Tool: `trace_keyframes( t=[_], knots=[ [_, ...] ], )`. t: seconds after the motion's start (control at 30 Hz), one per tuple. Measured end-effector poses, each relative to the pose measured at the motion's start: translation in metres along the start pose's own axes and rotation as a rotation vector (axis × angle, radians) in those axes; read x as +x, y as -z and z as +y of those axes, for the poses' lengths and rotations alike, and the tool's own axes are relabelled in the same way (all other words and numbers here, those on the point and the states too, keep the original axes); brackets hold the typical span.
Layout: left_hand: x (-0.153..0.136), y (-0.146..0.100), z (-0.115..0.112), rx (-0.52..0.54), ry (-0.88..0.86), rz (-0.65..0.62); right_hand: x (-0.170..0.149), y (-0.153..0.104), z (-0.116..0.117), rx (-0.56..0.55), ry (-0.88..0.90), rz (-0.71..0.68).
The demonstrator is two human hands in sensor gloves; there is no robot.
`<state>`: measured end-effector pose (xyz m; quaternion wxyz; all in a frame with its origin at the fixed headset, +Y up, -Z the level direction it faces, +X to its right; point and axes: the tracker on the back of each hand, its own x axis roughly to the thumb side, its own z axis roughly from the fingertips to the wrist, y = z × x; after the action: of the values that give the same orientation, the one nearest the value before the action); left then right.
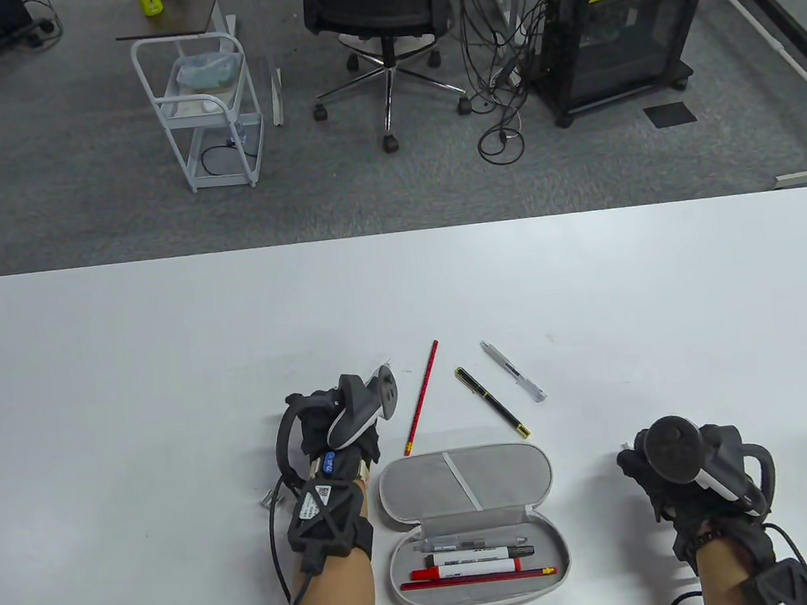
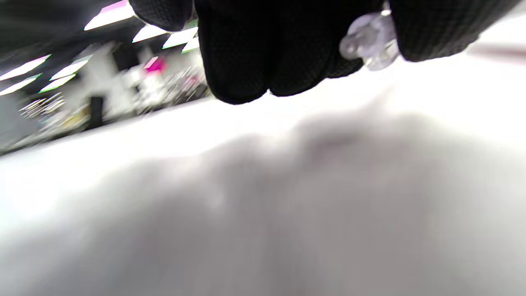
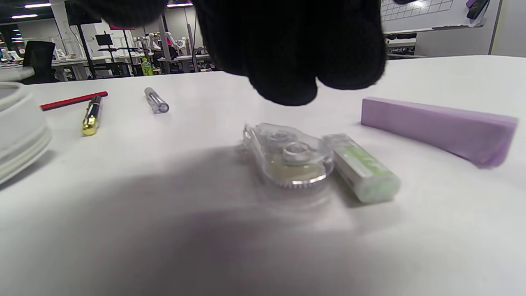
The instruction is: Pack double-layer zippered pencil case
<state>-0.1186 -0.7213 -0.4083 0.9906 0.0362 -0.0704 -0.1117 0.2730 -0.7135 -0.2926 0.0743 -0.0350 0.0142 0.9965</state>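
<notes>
With its lid folded back so the tray is reachable, the pencil case lies open nearest the person, already holding pens, markers and a red pencil. Right of the case, the right hand hovers, curled and empty, over a correction tape. Left of the case, the left hand pinches a small clear piece; beyond the case lie a red pencil, black pen and clear pen, unpacked.

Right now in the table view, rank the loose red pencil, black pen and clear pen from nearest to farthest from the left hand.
1. Red pencil, just right of the left hand.
2. Black pen, farther right.
3. Clear pen, rightmost.
</notes>
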Motion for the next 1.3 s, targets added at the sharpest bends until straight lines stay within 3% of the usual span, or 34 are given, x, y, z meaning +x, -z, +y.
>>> trace_keyframes(
  t=[0.13, 0.23, 0.37, 0.53, 0.6, 0.67, 0.8, 1.13, 1.3],
  knots=[
    [0.015, -0.038, 0.039, 0.167, -0.037, -0.232, -0.006, 0.006, 0.007, 0.024, -0.004, 0.037],
    [0.045, -0.086, 0.052, 0.236, 0.043, -0.46, -0.009, 0.006, 0.006, 0.021, -0.02, 0.054],
    [0.076, -0.137, 0.036, 0.226, 0.146, -0.667, -0.01, 0.005, 0.006, 0.006, -0.002, 0.068],
    [0.091, -0.178, 0.025, 0.23, 0.167, -0.746, -0.013, 0.006, 0.012, 0.019, -0.044, 0.096],
    [0.096, -0.184, 0.022, 0.258, 0.24, -0.808, -0.013, 0.007, 0.013, 0.017, -0.076, 0.102],
    [0.096, -0.185, 0.02, 0.259, 0.283, -0.79, -0.014, 0.007, 0.015, 0.016, -0.097, 0.106],
    [0.09, -0.184, 0.02, 0.221, 0.174, -0.778, -0.013, 0.005, 0.014, 0.014, -0.088, 0.115],
    [0.091, -0.181, 0.017, 0.182, 0.22, -0.772, -0.005, 0.005, 0.018, -0.007, -0.11, 0.102],
    [0.072, -0.177, 0.03, 0.234, 0.162, -0.72, 0.007, 0.006, 0.015, -0.053, -0.11, 0.085]
  ],
)
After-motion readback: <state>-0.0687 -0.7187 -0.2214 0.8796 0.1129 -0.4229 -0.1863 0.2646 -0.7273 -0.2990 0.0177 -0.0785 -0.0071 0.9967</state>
